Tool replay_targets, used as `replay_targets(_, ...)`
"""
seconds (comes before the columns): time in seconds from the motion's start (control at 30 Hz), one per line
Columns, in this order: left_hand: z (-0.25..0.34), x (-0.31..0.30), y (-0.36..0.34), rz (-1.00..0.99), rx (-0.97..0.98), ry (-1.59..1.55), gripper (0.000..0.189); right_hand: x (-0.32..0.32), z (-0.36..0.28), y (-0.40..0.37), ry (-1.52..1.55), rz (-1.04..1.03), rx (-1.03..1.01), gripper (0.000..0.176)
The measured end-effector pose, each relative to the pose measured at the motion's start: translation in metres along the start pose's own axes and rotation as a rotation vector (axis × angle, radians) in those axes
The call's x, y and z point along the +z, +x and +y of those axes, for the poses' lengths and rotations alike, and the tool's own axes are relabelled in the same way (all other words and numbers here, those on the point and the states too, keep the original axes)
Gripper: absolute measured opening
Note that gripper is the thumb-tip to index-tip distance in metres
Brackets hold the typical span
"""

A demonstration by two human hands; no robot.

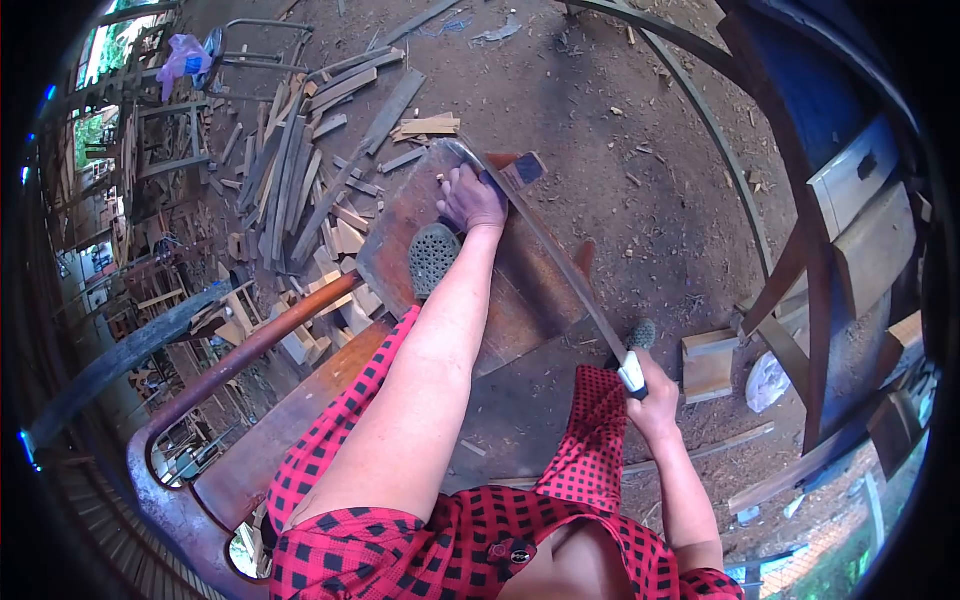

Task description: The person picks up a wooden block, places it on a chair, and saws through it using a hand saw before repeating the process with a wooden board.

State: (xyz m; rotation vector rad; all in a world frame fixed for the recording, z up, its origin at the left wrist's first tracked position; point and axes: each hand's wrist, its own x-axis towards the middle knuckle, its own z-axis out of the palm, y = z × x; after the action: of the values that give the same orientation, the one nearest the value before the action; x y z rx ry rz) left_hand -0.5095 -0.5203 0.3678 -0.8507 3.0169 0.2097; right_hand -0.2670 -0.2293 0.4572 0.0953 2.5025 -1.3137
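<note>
My right hand [655, 400] is wrapped around the white and black handle of a handsaw [565, 262]. Its long blade runs up and left to a piece of wood [524, 171], whose end sticks out past the blade. My left hand [472, 200] bears down with bent fingers at that wood, close beside the blade; most of what it grips is hidden under the hand. Beneath lies the worn wooden seat of a chair [520, 290]. My foot in a perforated green clog [434, 258] rests on the seat next to my left wrist.
Wood offcuts [290, 180] lie piled on the dirt floor at left. The chair's metal-and-wood armrest [250, 350] rises on the left. A wooden block [708, 365] and a plastic bag [768, 382] sit at right, near leaning furniture parts [850, 180]. My other clog [641, 334] is on the ground.
</note>
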Motion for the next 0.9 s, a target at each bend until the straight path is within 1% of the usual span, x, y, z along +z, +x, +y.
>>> replay_targets(0.07, 0.001, -0.001, -0.002, 0.019, -0.001, -0.016, 0.036, -0.005, 0.001, 0.003, -0.001, 0.023, -0.034, 0.062)
replay_targets(0.13, 0.001, -0.002, -0.002, 0.013, 0.001, 0.000, 0.036, -0.005, -0.004, 0.013, 0.003, -0.015, 0.011, 0.061)
replay_targets(0.2, 0.001, 0.000, -0.004, 0.007, 0.008, 0.018, 0.036, 0.005, -0.017, 0.034, 0.004, -0.065, 0.081, 0.057)
replay_targets(0.3, 0.001, 0.002, -0.001, 0.053, 0.023, 0.014, 0.036, 0.039, -0.020, 0.071, 0.086, -0.033, 0.075, 0.053)
replay_targets(0.4, -0.001, -0.002, -0.003, 0.020, -0.007, 0.011, 0.035, 0.035, -0.024, 0.067, 0.118, 0.011, 0.015, 0.052)
replay_targets(0.43, 0.000, -0.002, -0.003, 0.015, -0.004, 0.018, 0.035, 0.029, -0.019, 0.056, 0.099, -0.052, 0.077, 0.052)
replay_targets(0.47, 0.004, -0.003, -0.003, 0.011, -0.003, 0.015, 0.035, 0.019, -0.019, 0.041, 0.104, -0.064, 0.093, 0.052)
replay_targets(0.53, 0.003, -0.001, -0.001, 0.007, -0.003, 0.004, 0.035, 0.012, -0.004, 0.009, 0.126, -0.040, 0.104, 0.051)
replay_targets(0.57, 0.000, 0.000, -0.002, -0.006, 0.006, 0.004, 0.035, 0.011, -0.006, 0.008, 0.123, -0.046, 0.104, 0.051)
replay_targets(0.6, -0.001, 0.001, -0.004, -0.013, 0.005, 0.003, 0.035, 0.008, -0.010, 0.005, 0.085, -0.006, 0.088, 0.051)
replay_targets(0.63, -0.001, 0.002, -0.003, 0.003, 0.018, 0.000, 0.035, 0.005, -0.013, 0.005, 0.046, 0.040, 0.068, 0.051)
replay_targets(0.67, -0.001, 0.002, -0.002, 0.021, 0.028, 0.000, 0.036, 0.004, -0.019, 0.012, 0.043, 0.040, 0.067, 0.051)
replay_targets(0.73, 0.003, -0.001, -0.002, 0.015, 0.023, 0.000, 0.036, 0.010, -0.034, 0.040, -0.008, -0.067, 0.157, 0.052)
replay_targets(0.8, 0.001, -0.001, -0.006, 0.005, 0.031, 0.010, 0.036, 0.028, -0.037, 0.075, 0.065, -0.065, 0.107, 0.052)
replay_targets(0.87, 0.001, 0.001, -0.002, 0.018, 0.004, -0.018, 0.037, 0.038, -0.028, 0.079, 0.086, -0.050, 0.095, 0.051)
replay_targets(0.9, 0.001, -0.002, -0.001, -0.032, -0.019, 0.007, 0.035, 0.037, -0.023, 0.067, 0.102, -0.035, 0.079, 0.051)
